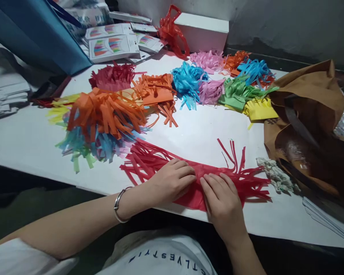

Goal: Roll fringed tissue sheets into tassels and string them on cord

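Note:
A sheet of red tissue paper (192, 196), cut into fringe at both ends, lies across the front edge of the white table. My left hand (174, 177) is closed on its middle, fingers curled over the paper and the thumb hidden. Close beside it, my right hand (222, 194) holds the same paper with its fingers bent together and pressed down; its thumb is out of sight. The fringe strips spread left under my left forearm's side and right past my right hand.
Behind lie fringed paper bundles: orange (103, 112), dark red (113, 76), blue (189, 78), green (236, 91) and yellow (260, 109). A brown bag (306, 88) stands at right beside a crumpled whitish bundle (276, 175). Flat boxes (113, 47) and a white box (202, 30) are at the back.

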The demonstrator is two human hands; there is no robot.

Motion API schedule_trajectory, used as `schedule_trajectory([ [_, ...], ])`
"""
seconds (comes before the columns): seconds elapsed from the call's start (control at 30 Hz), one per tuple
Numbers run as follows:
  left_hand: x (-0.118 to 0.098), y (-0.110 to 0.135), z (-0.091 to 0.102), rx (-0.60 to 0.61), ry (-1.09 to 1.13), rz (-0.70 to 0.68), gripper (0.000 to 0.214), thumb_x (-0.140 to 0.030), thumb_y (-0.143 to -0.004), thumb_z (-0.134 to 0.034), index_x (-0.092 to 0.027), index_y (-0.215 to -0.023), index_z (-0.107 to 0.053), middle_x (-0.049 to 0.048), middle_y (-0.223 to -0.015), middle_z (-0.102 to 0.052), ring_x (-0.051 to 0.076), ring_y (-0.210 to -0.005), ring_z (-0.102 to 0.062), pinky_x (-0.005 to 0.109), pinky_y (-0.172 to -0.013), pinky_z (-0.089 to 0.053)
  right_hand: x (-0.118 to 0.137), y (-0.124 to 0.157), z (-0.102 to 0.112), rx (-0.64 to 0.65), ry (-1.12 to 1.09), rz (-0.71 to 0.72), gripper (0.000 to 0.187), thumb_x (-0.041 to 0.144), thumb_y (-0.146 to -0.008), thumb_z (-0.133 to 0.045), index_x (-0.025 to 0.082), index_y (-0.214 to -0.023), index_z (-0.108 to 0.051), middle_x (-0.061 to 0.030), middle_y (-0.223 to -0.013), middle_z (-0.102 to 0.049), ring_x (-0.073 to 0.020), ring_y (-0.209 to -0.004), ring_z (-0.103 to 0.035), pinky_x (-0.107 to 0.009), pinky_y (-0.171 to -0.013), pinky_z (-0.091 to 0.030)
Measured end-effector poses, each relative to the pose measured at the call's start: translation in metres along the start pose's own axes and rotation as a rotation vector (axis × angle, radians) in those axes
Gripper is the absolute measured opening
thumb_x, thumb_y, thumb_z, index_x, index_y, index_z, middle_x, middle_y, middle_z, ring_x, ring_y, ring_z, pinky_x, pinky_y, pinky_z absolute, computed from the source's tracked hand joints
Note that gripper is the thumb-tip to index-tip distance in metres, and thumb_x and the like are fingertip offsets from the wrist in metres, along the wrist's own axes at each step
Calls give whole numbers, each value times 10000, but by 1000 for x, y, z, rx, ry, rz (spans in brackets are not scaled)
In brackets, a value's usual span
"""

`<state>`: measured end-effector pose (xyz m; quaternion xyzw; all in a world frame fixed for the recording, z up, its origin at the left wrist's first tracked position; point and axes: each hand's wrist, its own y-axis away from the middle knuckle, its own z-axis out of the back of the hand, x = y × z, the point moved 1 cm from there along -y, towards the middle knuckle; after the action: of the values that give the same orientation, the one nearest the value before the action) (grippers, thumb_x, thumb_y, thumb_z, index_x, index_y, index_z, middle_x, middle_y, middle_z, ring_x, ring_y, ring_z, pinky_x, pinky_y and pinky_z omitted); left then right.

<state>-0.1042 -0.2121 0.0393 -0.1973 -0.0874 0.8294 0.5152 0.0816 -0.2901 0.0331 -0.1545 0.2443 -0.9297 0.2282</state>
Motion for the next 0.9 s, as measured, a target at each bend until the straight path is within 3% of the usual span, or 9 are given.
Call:
schedule_trajectory([
  [0.1, 0, 4, 3, 20, -37, -35, 188, -158, -1004, -466, -154, -1069, -642, 80, -1051, -714, 215, -947, -586, 388, -878, -404, 0, 0, -11, -23, -28, -16, 262, 26, -936, -524, 95, -1147, -664, -111, -1060, -736, -252, -1008, -646, -471, -989, -455],
  [0.23, 2, 16, 1, 92, -57, -31, 178, -124, -997, -489, -163, -1076, -643, 66, -1045, -704, 210, -948, -580, 400, -909, -359, -7, 14, -9, 70, -43, -47, 264, 47, -952, -497, 114, -1135, -674, -113, -1072, -716, -259, -1039, -607, -465, -996, -419],
  [0.37, -1, 23, 2, 85, -46, 152, 169, -157, -995, -513, -178, -1076, -661, 71, -1097, -680, 237, -1028, -547, 401, -901, -337, -11, 11, -4, 107, -49, -134, 204, 104, -985, -474, 136, -1049, -665, -98, -1042, -696, -249, -1035, -584, -453, -1006, -367],
  [0.47, -1, 19, 6, 49, -54, 328, 213, -188, -1001, -490, -170, -907, -681, 65, -1016, -677, 233, -940, -541, 395, -821, -334, -15, -2, -3, 197, 1, -202, 185, 155, -1006, -461, 173, -928, -627, -62, -935, -664, -220, -922, -568, -432, -953, -340],
  [0.6, 4, 4, 8, 147, -164, 495, 252, -239, -975, -526, -157, -786, -673, 77, -945, -668, 244, -875, -531, 395, -747, -320, -20, -20, -7, 326, 152, -258, 211, 184, -999, -472, 203, -808, -561, -30, -777, -600, -225, -776, -519, -411, -818, -322],
  [0.7, 6, -4, 5, 219, -268, 527, 238, -240, -953, -548, -159, -767, -673, 87, -926, -656, 262, -877, -532, 404, -727, -312, -20, -26, -9, 361, 229, -305, 194, 217, -977, -526, 210, -784, -539, -24, -730, -593, -232, -741, -524, -405, -771, -314],
  [0.77, 6, -6, 3, 234, -298, 537, 215, -248, -938, -568, -158, -775, -676, 91, -922, -650, 265, -873, -534, 408, -727, -316, -19, -28, -8, 334, 279, -334, 171, 222, -964, -549, 205, -794, -552, -35, -744, -610, -243, -757, -541, -416, -779, -323],
  [0.83, 6, -6, 1, 236, -301, 546, 212, -268, -933, -582, -157, -779, -677, 93, -923, -648, 267, -877, -538, 412, -732, -325, -17, -29, -5, 229, 329, -331, 89, 210, -954, -562, 183, -876, -598, -77, -864, -653, -272, -853, -568, -455, -842, -337],
  [0.9, 6, -6, 0, 238, -293, 545, 218, -275, -934, -581, -161, -774, -675, 91, -929, -650, 269, -884, -543, 419, -738, -338, -13, -29, -3, 133, 271, -244, 79, 189, -949, -566, 161, -988, -629, -111, -1003, -666, -284, -958, -574, -474, -912, -348],
])
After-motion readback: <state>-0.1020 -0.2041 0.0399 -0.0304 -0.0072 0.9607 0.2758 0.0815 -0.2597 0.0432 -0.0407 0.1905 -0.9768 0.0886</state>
